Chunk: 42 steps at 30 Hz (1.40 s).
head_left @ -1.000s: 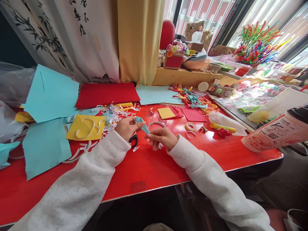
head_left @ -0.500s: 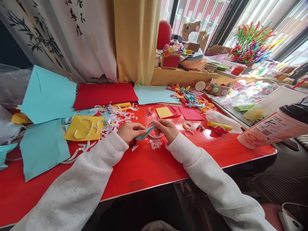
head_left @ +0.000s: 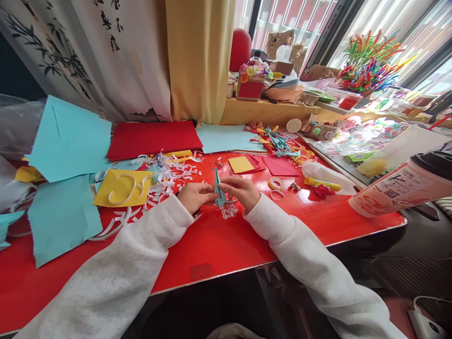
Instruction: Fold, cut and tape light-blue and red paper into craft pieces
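Note:
A small folded piece of light-blue paper (head_left: 219, 192) is held up between my hands, its pointed end upward. My left hand (head_left: 196, 197) pinches its left side, fingers closed. My right hand (head_left: 243, 190) grips the right side between thumb and fingers. Behind and below the paper, a white ring (head_left: 231, 201) lies on the red table, mostly hidden by my hands. Just under it sits a patch of clear, crinkled scraps (head_left: 229, 210).
Large blue sheets (head_left: 65, 221), a yellow square with white paper rings (head_left: 122, 188) and white paper shreds (head_left: 173, 176) lie left. Red sheets (head_left: 153, 140) lie at the back. A tape roll (head_left: 276, 183), a yellow glue tube (head_left: 322, 184) and a tilted drink cup (head_left: 399, 186) are right.
The folded blue paper has turned from a slanting, nearly flat position to point upward. My left hand has shifted slightly right, and my right hand's fingers have moved lower on the paper.

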### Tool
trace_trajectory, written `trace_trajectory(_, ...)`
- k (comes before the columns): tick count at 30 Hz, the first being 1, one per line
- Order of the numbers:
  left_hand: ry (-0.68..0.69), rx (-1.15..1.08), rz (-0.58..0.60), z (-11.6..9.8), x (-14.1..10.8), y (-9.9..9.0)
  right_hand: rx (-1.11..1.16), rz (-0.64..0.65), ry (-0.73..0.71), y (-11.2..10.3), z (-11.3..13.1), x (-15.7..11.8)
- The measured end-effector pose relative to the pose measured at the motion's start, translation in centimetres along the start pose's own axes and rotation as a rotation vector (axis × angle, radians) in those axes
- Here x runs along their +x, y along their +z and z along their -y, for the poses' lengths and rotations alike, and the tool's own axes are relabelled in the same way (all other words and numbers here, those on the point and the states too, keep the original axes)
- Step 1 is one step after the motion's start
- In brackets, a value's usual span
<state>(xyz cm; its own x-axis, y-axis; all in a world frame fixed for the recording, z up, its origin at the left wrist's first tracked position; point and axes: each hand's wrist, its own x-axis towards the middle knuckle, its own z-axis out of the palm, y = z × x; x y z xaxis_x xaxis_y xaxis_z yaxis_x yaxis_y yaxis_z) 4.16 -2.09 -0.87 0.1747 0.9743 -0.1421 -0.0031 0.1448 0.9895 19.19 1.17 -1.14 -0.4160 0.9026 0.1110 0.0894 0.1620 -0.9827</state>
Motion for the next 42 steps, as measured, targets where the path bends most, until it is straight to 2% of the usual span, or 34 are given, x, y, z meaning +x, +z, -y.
trace_trajectory(4,-0.017,-0.026,-0.005,0.1,0.0,0.0,-0.070,0.143,-0.038,0.0,-0.2,0.0)
trace_trajectory(9,-0.003,0.022,0.030,0.3,0.0,-0.1,-0.179,0.069,-0.090,0.1,-0.4,-0.2)
trace_trajectory(14,0.030,0.195,0.033,0.2,0.0,-0.2,-0.137,0.085,-0.055,0.0,-0.4,-0.2)
trace_trajectory(20,0.055,0.230,-0.006,0.2,-0.1,-0.1,-0.157,0.103,-0.075,0.0,-0.4,-0.2)
trace_trajectory(26,0.024,0.169,0.063,-0.2,-0.2,-0.2,-0.150,0.057,-0.084,0.0,-0.4,-0.3)
trace_trajectory(30,-0.001,0.195,0.069,-0.1,-0.2,-0.2,-0.134,0.062,-0.064,0.1,-0.2,-0.2)
trace_trajectory(34,-0.007,0.212,0.062,0.1,-0.3,-0.1,-0.192,0.108,-0.109,0.0,-0.4,0.0)
trace_trajectory(38,-0.012,0.385,0.129,-0.3,-0.3,-0.8,-0.226,0.083,-0.136,-0.1,-0.7,-0.1)
trace_trajectory(39,0.013,0.462,0.096,-0.4,-0.3,-1.1,-0.220,0.068,-0.134,0.0,-0.7,-0.1)
trace_trajectory(42,0.195,0.585,-0.120,-0.9,-0.2,-1.6,-0.160,0.095,-0.094,0.3,-0.6,-0.3)
